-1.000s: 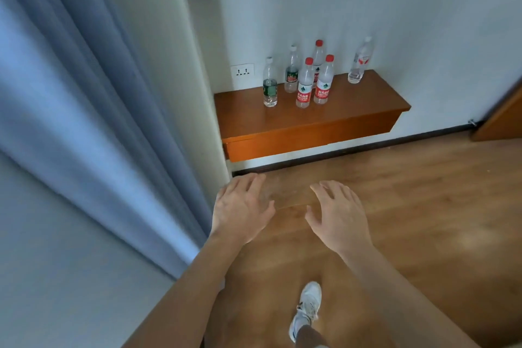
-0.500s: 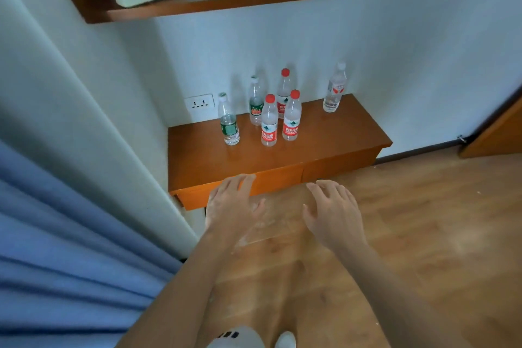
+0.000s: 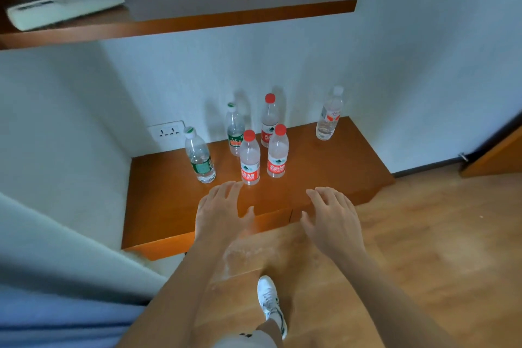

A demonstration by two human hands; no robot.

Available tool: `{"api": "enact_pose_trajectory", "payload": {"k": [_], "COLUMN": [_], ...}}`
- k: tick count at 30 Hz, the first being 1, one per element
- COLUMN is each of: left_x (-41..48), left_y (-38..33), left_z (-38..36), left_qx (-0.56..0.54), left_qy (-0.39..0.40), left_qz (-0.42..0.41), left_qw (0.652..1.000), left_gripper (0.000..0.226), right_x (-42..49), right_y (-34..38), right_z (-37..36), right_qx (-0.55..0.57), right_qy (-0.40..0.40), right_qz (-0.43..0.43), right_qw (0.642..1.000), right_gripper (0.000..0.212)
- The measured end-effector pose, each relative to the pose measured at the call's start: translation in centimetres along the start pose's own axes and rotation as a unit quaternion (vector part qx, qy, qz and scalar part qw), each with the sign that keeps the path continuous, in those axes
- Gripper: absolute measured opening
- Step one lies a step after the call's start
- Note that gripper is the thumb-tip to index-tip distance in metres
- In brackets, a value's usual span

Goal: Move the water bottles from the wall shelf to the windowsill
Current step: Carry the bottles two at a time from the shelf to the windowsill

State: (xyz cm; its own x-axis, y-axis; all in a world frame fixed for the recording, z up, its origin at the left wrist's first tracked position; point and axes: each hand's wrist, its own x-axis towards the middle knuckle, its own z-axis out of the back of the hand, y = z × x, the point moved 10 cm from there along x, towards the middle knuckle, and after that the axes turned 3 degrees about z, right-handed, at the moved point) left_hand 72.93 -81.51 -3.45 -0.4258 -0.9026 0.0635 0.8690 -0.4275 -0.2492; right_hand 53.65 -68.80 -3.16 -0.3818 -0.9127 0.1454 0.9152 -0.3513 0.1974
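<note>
Head view puts the task at its very start, by my reading. Six water bottles stand upright on the wall shelf (image 3: 158,200), none is lifted, and the windowsill is not in sight, so all six are left to carry.

At the shelf's left stands the left green-label bottle (image 3: 200,155). Along its back are the rear green-label bottle (image 3: 235,133) and the rear red-cap bottle (image 3: 269,121). Nearer its front edge are the front-left red-cap bottle (image 3: 250,161) and the front-right red-cap bottle (image 3: 277,155). At its back right is the white-cap bottle (image 3: 327,118).

The left hand (image 3: 223,212) reaches palm down over the shelf's front edge, fingers spread and holding nothing. The right hand (image 3: 333,220) is level with it, further right along that edge, fingers loosely spread and likewise empty. Neither hand touches a bottle.
</note>
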Motion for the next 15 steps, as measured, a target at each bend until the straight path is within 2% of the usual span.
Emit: {"api": "enact_pose_trajectory", "payload": {"k": [8,15], "left_x": [10.1,14.6], "left_y": [2.7,4.4], "left_z": [-4.4,-7.4], "left_qx": [-0.026,-0.051], "left_qy": [0.031,0.078], "left_qz": [0.059,0.110], "left_qw": [0.997,0.990], "left_gripper": [0.066,0.077], "right_x": [11.7,17.6], "right_y": [-3.4,-4.1], "right_z": [-4.6,-9.0], "right_qx": [0.003,0.052], "right_qy": [0.060,0.136], "right_qz": [0.019,0.031], "right_qw": [0.998,0.989], "right_gripper": [0.055,0.061]}}
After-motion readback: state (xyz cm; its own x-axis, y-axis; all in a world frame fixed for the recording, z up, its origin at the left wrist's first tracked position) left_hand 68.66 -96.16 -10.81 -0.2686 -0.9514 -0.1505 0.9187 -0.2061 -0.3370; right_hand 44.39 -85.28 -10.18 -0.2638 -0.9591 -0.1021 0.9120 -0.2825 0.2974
